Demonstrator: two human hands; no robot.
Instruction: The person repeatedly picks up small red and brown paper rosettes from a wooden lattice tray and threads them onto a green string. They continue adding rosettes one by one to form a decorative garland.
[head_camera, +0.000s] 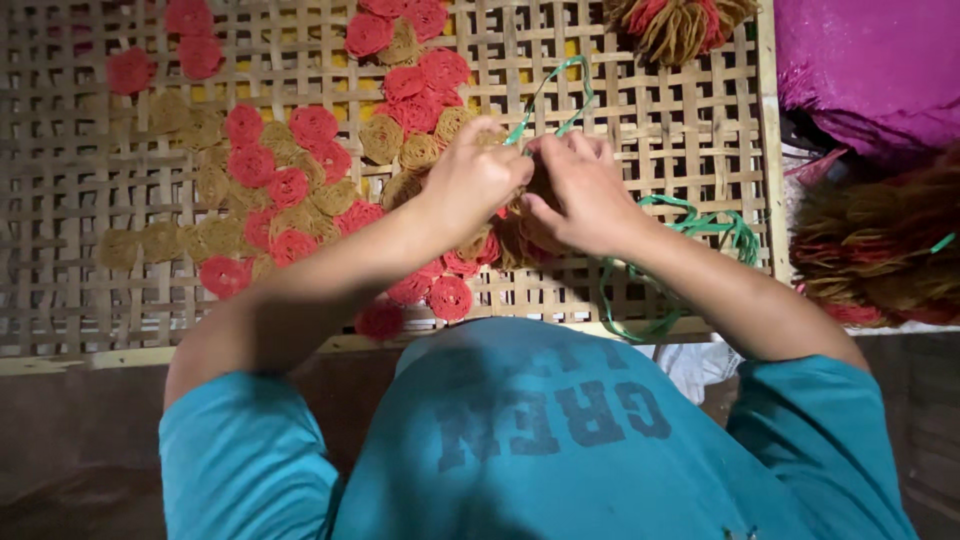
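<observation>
Both hands — left hand (470, 180), right hand (580, 190) — pinch a thin green plastic cord (545, 95) around stacked red-and-tan coiled discs (500, 245). The discs look brittle — best held by their edges.

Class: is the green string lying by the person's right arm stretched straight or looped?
Looped: the green string curls in loose loops on the woven tray.

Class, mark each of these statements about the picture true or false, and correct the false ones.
1. Both hands, the left hand and the right hand, meet over a green strip. True.
2. The flat coils are blue and white. False: red and tan.
3. The coils lie on a woven bamboo tray. True.
4. The person's shirt is yellow. False: teal.
</observation>
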